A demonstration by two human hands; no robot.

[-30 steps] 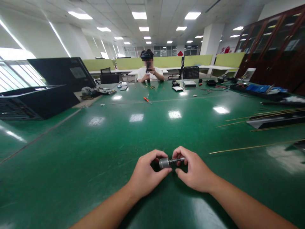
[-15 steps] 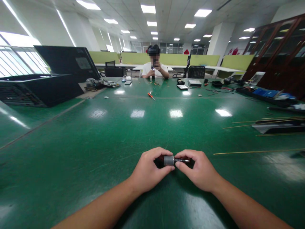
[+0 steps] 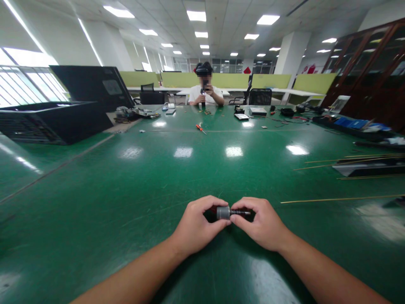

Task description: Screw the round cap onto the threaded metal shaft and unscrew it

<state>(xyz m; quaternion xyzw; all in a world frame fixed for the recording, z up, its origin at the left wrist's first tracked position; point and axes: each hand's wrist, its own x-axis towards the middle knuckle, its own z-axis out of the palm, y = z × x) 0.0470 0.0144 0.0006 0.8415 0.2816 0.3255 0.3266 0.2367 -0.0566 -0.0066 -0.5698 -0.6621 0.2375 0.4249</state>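
Observation:
Between my hands, just above or on the green table (image 3: 152, 177), lies a small grey cylindrical part (image 3: 223, 212) with a thin dark shaft pointing right. The shaft looks ribbed, like a spring or thread, and ends in a bright tip. My left hand (image 3: 198, 226) grips the cylinder between thumb and fingers; its left end is dark and partly hidden. At the base of the shaft, close against the cylinder, my right hand (image 3: 264, 223) pinches with thumb and forefinger. Both hands nearly touch each other.
An orange screwdriver (image 3: 200, 128) lies farther off. Thin brass-coloured rods (image 3: 341, 199) are at the right, near a black tray (image 3: 354, 126). A black case (image 3: 53, 122) stands at the left. Across the table a person (image 3: 205, 95) holds a dark tool.
The view has shifted slightly. My right thumb and forefinger have moved a little left along the shaft, closer to the cylinder. My left hand keeps its grip.

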